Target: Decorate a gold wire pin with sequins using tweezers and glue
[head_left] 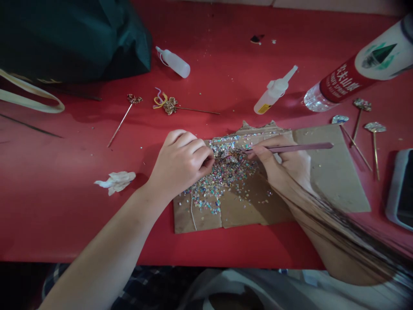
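Note:
My right hand [284,161] is closed around pink tweezers [300,147], held like a pen with the tips pointing left. The fingers of my left hand [183,157] are pinched on a small glittery piece [222,151], partly hidden behind them. The tweezer tips are at or beside this piece; I cannot tell if they grip anything. Loose iridescent glitter flakes [209,187] lie heaped and scattered under both hands on a flat piece of brown cardboard [335,172]. A thin white thread [192,211] rests on the cardboard's left part.
Beyond my hands are two small squeeze bottles [176,63] and decorated sticks [196,110]. More glittery sticks [374,146], a water bottle [345,79] and a phone [402,189] are at right. A crumpled tissue [118,181] and dark green bag [97,38] are left.

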A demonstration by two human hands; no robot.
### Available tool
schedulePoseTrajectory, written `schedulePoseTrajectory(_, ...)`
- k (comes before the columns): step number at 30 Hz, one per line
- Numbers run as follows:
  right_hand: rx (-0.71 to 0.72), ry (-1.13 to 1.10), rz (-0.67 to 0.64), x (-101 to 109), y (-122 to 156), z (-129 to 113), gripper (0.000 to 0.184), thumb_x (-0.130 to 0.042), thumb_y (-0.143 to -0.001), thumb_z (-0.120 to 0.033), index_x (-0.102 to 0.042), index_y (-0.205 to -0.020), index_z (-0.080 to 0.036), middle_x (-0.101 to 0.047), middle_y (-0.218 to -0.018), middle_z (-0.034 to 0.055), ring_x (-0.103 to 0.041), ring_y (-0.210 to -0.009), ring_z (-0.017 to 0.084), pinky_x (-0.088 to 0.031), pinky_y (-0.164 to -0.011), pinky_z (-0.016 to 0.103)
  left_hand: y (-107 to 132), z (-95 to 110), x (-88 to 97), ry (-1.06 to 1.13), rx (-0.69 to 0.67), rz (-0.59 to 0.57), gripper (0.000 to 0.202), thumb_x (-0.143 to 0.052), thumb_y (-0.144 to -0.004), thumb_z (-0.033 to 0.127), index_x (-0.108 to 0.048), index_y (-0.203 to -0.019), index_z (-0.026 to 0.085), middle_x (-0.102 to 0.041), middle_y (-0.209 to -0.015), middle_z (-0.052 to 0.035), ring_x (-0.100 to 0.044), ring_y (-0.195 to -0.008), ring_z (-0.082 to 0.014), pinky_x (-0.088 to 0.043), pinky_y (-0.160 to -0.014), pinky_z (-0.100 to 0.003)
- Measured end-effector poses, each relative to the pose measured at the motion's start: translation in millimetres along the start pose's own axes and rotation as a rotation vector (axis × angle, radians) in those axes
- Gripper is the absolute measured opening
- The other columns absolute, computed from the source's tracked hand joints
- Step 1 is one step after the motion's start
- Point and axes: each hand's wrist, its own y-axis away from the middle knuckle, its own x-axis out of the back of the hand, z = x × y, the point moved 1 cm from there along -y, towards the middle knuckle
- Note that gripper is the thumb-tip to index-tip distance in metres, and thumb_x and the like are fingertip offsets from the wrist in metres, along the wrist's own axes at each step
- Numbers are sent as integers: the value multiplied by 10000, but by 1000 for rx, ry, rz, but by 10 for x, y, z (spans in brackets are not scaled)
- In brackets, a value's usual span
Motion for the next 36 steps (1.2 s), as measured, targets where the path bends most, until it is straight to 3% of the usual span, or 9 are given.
schedulePoseTrajectory(4, 7, 22, 65, 14, -10, 30, 131, -550, -885, -267, -619, -774, -274, -681, -772, 14, -635, -763, 196, -463, -742, 389, 3, -3, 0, 1, -4, 2, 130, -522, -840, 213, -628, -764, 221, -636, -726, 3, -523, -754, -169, -374, -807, -358)
schedulePoseTrajectory(11, -48, -33, 111, 30, -14, 74, 135, -533, -897, -290, -598, -781, -270, -661, -719, 15, -632, -714, 194, -472, -680, 373, 3, -17, 3, 2, 15, 4, 123, -528, -826, 194, -613, -744, 229, -626, -703, 7, -518, -749, -171, -368, -806, -360)
schedulePoseTrajectory(18, 24, 47, 78, 29, -40, 106, 165, -540, -889, -287, -587, -734, -258, -646, -671, 15, -615, -697, 195, -472, -713, 375, -5, -48, 13, -32, 45, 30, 93, -550, -808, 196, -592, -734, 233, -629, -702, 14, -534, -777, -181, -366, -819, -366)
schedulePoseTrajectory(28, -39, 18, 89, 10, -39, 65, 184, -537, -884, -333, -616, -757, -227, -649, -669, 0, -618, -654, 172, -482, -622, 317, -14, -64, 16, -26, 10, 36, 93, -556, -809, 204, -597, -731, 231, -626, -695, 13, -540, -756, -175, -376, -791, -356)
schedulePoseTrajectory(36, -17, -21, 85, 16, -47, 67, 157, -540, -884, -297, -613, -756, -244, -658, -659, -13, -631, -650, 168, -474, -616, 318, -11, -53, 7, 8, -8, -34, 82, -561, -827, 226, -602, -756, 230, -633, -723, 8, -532, -763, -173, -370, -785, -356)
